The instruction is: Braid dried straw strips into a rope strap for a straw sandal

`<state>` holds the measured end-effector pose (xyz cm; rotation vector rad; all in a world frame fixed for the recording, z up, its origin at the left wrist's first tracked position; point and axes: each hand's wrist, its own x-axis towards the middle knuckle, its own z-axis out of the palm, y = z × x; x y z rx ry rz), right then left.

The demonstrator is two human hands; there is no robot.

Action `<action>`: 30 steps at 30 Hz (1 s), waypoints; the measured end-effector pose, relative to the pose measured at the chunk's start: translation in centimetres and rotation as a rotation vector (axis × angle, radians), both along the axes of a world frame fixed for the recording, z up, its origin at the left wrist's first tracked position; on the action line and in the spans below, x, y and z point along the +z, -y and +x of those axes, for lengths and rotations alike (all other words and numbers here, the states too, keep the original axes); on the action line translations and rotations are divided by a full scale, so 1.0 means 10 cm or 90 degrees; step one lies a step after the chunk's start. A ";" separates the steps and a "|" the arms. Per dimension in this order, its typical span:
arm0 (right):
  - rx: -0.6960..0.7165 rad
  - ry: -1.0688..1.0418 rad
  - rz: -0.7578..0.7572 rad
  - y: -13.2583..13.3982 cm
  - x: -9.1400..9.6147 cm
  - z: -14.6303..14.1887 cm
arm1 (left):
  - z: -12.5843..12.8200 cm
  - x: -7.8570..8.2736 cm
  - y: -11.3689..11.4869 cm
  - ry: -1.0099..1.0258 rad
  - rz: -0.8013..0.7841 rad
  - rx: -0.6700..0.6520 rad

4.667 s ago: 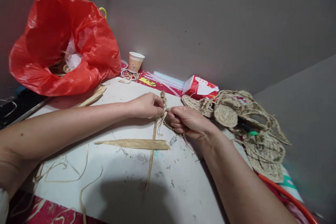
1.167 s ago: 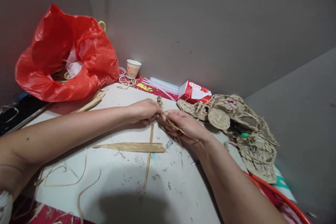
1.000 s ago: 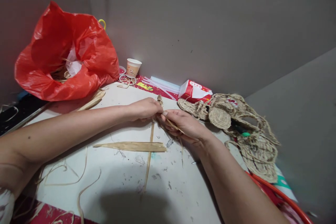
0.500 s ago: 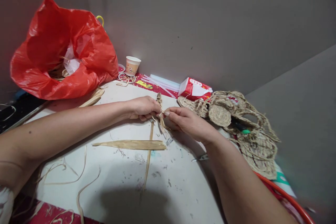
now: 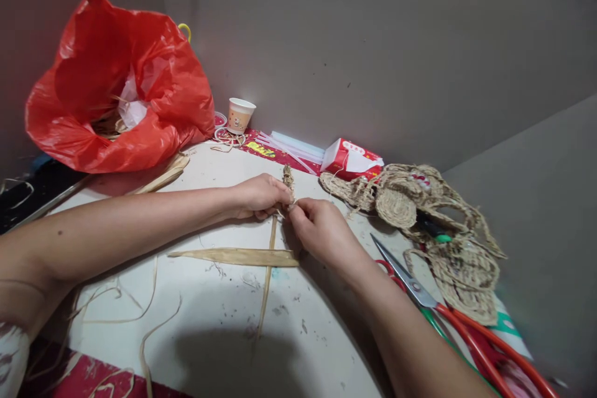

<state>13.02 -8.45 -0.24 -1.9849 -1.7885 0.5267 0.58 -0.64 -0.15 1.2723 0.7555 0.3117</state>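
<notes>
A short braid of dried plant fibre [image 5: 288,179] stands up between my two hands, over the far middle of the white board. My left hand [image 5: 263,194] is closed on it, thumb against the fingers. My right hand [image 5: 314,224] meets the left at the braid's lower end, its fingers pinched there on the loose strands, which are mostly hidden. Just below lies a flat, wide strip of dried leaf [image 5: 228,256]. It crosses over a narrower strip [image 5: 263,305] that points toward me.
A red plastic bag [image 5: 186,93] with fibre inside stands at the back left. A paper cup [image 5: 241,117], straws [image 5: 298,150] and a tissue pack [image 5: 342,158] line the wall. Woven pieces [image 5: 396,205] and red-handled scissors [image 5: 420,291] lie right. Loose strands [image 5: 144,348] are at left.
My right hand has turned and curled in closer to my left, covering the braid's loose ends. The red-handled scissors now show beside my right forearm, which has shifted left and down.
</notes>
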 end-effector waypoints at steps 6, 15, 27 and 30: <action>0.004 0.340 -0.024 0.10 0.05 -0.16 | 0.03 -0.04 0.04 0.028 -0.057 0.026; 0.260 0.141 -0.116 0.29 0.45 -0.08 | 0.00 0.01 -0.01 0.039 -0.054 0.015; -0.022 -0.503 -0.183 -0.14 -0.01 0.17 | 0.01 0.00 0.01 0.065 -0.006 -0.050; -0.045 -0.476 -0.163 -0.16 0.04 0.14 | 0.01 0.00 0.00 0.070 -0.012 -0.047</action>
